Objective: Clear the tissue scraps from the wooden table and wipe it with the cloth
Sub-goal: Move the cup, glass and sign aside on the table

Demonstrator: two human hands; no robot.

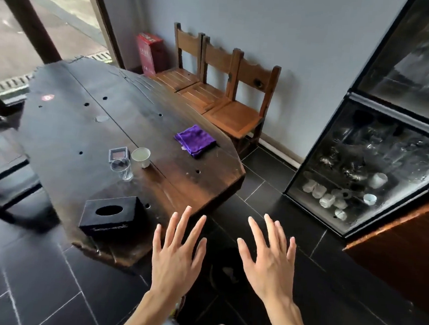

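Note:
A long dark wooden table [88, 126] runs from the window toward me. A folded purple cloth [194, 140] lies near its right edge. No tissue scraps show on the table; a small pale flat patch [102, 119] sits mid-table, unclear what it is. My left hand [175, 251] hovers open, fingers spread, over the table's near corner. My right hand [268, 259] hovers open beside it, over the dark floor. Both hands hold nothing and are well short of the cloth.
A black tissue box [111, 214] stands near the table's close end. A clear glass [121, 169], a white cup [141, 156] and a small square dish [118, 154] sit mid-table. Three wooden chairs [226, 94] line the wall. A glass cabinet [376, 175] stands on the right.

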